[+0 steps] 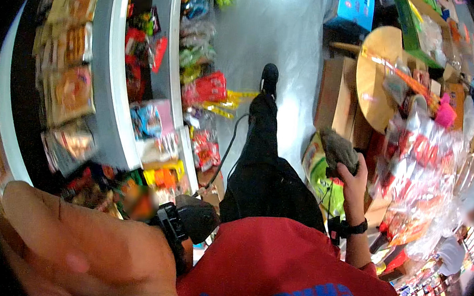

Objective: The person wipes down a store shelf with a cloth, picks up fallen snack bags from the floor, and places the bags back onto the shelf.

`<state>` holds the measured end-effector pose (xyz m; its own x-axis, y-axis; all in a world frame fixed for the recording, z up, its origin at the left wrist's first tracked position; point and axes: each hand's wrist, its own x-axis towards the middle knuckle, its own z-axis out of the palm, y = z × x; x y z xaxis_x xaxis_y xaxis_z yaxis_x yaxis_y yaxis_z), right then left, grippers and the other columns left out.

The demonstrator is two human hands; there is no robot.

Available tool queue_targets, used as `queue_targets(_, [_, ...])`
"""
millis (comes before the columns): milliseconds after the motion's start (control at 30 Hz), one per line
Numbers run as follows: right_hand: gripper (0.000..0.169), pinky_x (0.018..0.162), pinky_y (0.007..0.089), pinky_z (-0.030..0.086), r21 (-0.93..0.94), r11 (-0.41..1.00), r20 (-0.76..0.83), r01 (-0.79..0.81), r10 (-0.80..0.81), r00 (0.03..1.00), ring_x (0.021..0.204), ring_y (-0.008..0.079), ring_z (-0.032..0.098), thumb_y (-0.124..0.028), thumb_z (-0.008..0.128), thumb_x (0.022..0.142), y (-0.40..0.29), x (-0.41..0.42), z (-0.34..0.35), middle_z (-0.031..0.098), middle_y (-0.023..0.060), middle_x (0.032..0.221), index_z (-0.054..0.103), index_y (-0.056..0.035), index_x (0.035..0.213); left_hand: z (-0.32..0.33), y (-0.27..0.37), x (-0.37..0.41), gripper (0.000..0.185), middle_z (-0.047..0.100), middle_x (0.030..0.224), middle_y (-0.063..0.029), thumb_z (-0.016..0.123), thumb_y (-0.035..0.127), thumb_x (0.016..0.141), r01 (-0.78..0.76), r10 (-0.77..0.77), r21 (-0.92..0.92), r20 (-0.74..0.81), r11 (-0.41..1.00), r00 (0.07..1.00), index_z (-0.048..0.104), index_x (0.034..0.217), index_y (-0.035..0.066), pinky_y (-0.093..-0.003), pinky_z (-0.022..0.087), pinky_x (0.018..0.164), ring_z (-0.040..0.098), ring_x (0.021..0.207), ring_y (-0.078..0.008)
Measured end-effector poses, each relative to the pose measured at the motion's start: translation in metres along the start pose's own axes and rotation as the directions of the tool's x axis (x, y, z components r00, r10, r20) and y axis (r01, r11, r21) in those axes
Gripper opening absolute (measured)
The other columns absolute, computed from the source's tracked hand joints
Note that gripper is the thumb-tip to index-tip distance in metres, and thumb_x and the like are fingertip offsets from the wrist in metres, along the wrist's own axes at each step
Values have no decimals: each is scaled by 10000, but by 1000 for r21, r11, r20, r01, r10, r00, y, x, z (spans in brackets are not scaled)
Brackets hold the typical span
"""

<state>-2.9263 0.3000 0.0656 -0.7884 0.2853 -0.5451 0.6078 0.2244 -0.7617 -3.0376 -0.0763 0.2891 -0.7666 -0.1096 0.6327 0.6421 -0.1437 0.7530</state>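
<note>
My right hand (355, 175) grips a bunched grey-brown cloth (338, 150) at the right of my legs, thumb on its near side. A black band is around that wrist. Close to the lens at the lower left, my left hand (84, 249) looms large and blurred, its fingers hidden; I cannot tell if it holds anything. The left wrist carries a black strapped device (171, 222). Just beyond it is a dark rounded object (197, 218). A thin black cable (229, 147) hangs in front of the left shelving.
Grey shelving (118, 74) with packaged goods runs along the left. Yellow strips (228, 103) stick out over the shiny floor (296, 68). At right stand a cardboard box (337, 93), a round wooden board (376, 75), a blue box (355, 8) and plastic-wrapped goods (421, 164). Another person (451, 255) is farther right.
</note>
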Motion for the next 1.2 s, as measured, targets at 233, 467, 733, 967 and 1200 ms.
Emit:
queue_targets(233, [428, 923, 307, 468, 114, 993, -48, -16, 21, 999, 999, 165, 589, -25, 665, 819, -133, 182, 33, 633, 85, 1083, 549, 21, 1229, -5, -176, 187, 483, 538, 1001, -64, 671, 365, 901, -46, 45, 19, 41, 999, 998, 501, 1211, 36, -300, 386, 671, 481, 793, -173])
queue_targets(467, [380, 872, 305, 469, 50, 998, -166, -49, 56, 985, 964, 166, 569, -89, 703, 824, -255, 333, 36, 619, 97, 1004, 545, 41, 1145, 56, -352, 375, 474, 535, 1005, -60, 671, 352, 903, 10, -3, -53, 118, 999, 993, 503, 1216, 39, -296, 385, 675, 481, 795, -169])
queue_targets(733, [353, 873, 317, 496, 268, 938, -177, -220, 272, 946, 974, 179, 613, -53, 684, 819, -339, 561, 16, 650, 120, 1054, 561, 36, 1138, 166, -586, 553, 463, 531, 1010, -56, 671, 336, 905, 31, -4, -139, 187, 990, 982, 505, 1222, 42, -293, 385, 679, 481, 798, -165])
queue_targets(967, [298, 832, 297, 481, 320, 936, -318, -145, 250, 915, 921, 143, 571, -55, 687, 841, -467, 741, -17, 625, 64, 1003, 565, 14, 1105, 247, -752, 692, 455, 527, 1014, -52, 671, 323, 906, 99, -34, -212, 290, 972, 957, 507, 1227, 45, -289, 384, 682, 481, 800, -162])
queue_targets(1200, [229, 784, 282, 478, 455, 888, -326, -62, 232, 916, 873, 109, 546, -48, 681, 871, -531, 924, -35, 611, 29, 949, 568, -7, 1066, 337, -909, 814, 447, 524, 1018, -48, 671, 309, 908, 194, -87, -242, 391, 951, 916, 509, 1232, 48, -286, 384, 686, 481, 802, -159])
